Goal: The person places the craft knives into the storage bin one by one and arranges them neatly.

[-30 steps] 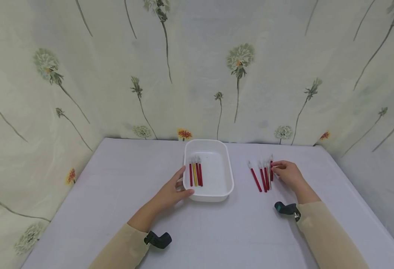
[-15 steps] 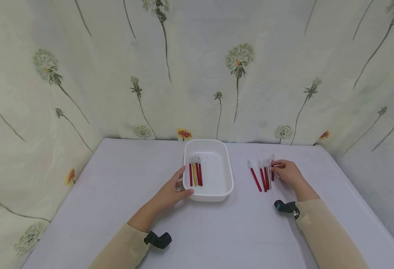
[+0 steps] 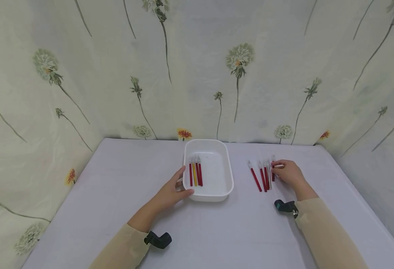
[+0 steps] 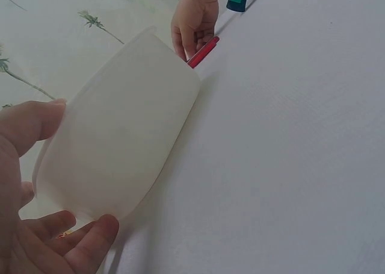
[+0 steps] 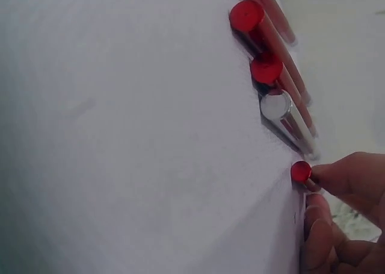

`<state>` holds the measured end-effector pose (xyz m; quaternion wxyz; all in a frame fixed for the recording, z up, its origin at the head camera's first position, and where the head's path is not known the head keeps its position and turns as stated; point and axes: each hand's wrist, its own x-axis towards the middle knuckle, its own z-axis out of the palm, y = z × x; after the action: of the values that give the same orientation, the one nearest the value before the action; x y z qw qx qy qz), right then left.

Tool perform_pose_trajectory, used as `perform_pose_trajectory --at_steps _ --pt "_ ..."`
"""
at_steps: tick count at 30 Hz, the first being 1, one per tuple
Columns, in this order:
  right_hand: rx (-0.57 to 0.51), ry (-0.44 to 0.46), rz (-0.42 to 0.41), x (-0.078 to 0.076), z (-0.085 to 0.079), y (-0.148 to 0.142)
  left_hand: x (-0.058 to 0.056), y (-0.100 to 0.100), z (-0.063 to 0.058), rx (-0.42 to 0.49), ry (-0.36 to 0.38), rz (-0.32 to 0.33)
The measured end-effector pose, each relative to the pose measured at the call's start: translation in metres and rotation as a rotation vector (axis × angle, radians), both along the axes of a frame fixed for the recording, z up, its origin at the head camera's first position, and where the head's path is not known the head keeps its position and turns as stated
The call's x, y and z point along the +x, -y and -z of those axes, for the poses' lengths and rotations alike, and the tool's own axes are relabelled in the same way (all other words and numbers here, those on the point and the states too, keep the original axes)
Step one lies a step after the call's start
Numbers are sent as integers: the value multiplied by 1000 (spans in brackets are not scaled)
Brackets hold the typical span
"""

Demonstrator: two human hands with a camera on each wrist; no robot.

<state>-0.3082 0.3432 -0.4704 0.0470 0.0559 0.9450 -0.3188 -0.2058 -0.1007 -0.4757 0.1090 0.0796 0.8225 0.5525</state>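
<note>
My left hand (image 3: 171,192) grips the white plastic tray (image 3: 217,177) at its near left corner, thumb and fingers at the rim and wall. Inside the tray lie several slim sticks with whitish tips, side by side: red ones (image 3: 191,175) and a yellow one (image 3: 194,175). At the right, my right hand (image 3: 287,173) pinches a red stick (image 3: 273,175) between thumb and fingers near its tip. In the right wrist view this red stick (image 5: 301,171) shows its flat red end, standing apart from a silver stick (image 5: 276,105). The left wrist view shows the tray's outer wall (image 4: 120,123).
Left of the pinched stick lie several more sticks on the white tablecloth (image 3: 210,231), among them a red stick (image 3: 255,179) slanting apart from the others. Behind the table hangs a dandelion-patterned cloth (image 3: 197,74). Both wrists carry small dark cameras (image 3: 158,240).
The pinched red stick has shifted slightly right, away from the silver one, with my right hand on it. My left hand and the tray have stayed in place.
</note>
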Motion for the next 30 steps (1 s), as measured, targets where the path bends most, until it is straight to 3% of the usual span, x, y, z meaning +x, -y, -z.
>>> perform_pose_trajectory --at_steps 17,30 --pt "-72 39 34 3 9 -11 1 0 0 -1 11 -1" --pt "-159 35 52 17 -2 -10 0 0 1 -7 0 1"
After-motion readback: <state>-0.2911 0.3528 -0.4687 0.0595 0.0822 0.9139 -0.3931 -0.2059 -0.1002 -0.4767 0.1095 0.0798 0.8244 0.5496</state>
